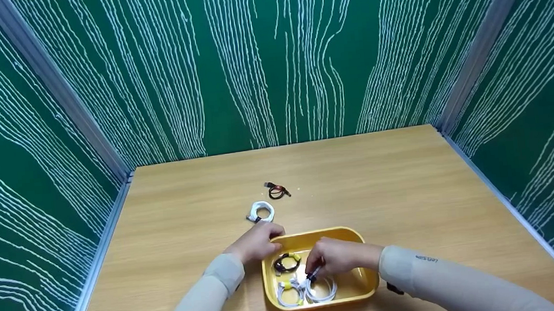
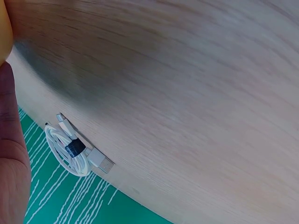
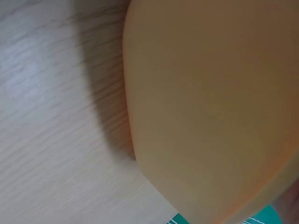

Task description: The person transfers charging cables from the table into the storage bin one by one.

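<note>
A yellow plastic bin point(image 1: 324, 305) stands near the front of the table. At its far left corner my left hand point(image 1: 258, 242) grips the rim, thumb on the inner side. My right hand point(image 1: 338, 256) reaches into the bin and pinches the black strap end of a coiled white cable point(image 1: 335, 289) lying at the front. Left of that lies another white cable point(image 1: 279, 297) with yellow ties; behind it is a black cable point(image 1: 278, 265) with a yellow tie. In the right wrist view the bin's outer wall point(image 3: 201, 107) hides the right fingers.
Just beyond my left hand, a white cable point(image 1: 267, 207) coiled with a black strap lies on the wooden table point(image 1: 186, 192). Farther back is a small black cable point(image 1: 274, 195) with a red tie. Green panels point(image 1: 232, 94) with white lines enclose the back and sides.
</note>
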Motion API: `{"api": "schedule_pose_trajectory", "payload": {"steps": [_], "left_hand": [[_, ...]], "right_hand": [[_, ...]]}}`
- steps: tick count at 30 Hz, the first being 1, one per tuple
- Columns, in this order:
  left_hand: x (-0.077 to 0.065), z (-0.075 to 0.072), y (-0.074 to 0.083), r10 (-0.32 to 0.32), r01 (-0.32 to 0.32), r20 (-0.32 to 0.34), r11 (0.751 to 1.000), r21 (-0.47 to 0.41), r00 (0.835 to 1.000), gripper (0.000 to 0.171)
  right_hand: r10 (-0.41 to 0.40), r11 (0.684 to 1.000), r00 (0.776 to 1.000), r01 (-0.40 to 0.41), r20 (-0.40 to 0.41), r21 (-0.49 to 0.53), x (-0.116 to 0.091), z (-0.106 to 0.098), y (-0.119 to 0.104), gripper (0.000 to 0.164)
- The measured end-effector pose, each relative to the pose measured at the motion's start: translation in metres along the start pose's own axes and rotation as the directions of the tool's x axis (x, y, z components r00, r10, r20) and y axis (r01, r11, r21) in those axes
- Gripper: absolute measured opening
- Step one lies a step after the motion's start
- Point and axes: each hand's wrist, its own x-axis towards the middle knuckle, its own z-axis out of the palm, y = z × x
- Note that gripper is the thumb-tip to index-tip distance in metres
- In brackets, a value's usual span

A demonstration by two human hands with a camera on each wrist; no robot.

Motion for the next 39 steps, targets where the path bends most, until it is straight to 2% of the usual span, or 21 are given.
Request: {"api": "schedule_pose_trajectory", "payload": {"steps": [7, 12, 19, 32, 39], "left_hand": [[0.0, 0.0, 0.0, -0.01, 0.01, 0.004, 1.0, -0.013, 1.0, 0.011], [0.0, 0.001, -0.002, -0.012, 0.012, 0.003, 1.0, -0.022, 1.0, 0.014], [0.001, 0.001, -0.002, 0.033, -0.033, -0.006, 0.999, 0.018, 0.999, 0.011], [0.002, 0.001, -0.002, 0.015, -0.015, 0.001, 1.0, 0.01, 1.0, 0.011], [0.001, 0.0, 0.001, -0.015, 0.015, 0.013, 1.0, 0.006, 1.0, 0.012]], "right_hand": [[0.033, 0.999, 0.999, -0.033, -0.007, -0.018, -0.002, -0.002, -0.001, 0.023], [0.021, 0.999, 1.0, -0.021, -0.022, -0.026, -0.003, -0.008, -0.004, 0.025], [0.008, 1.0, 0.997, -0.008, -0.076, 0.003, -0.003, -0.019, -0.009, 0.021], [0.038, 0.998, 0.984, -0.027, -0.174, 0.064, -0.008, -0.042, -0.012, 0.026], [0.063, 0.996, 0.976, -0.048, -0.207, 0.077, -0.012, -0.052, -0.011, 0.029]]}}
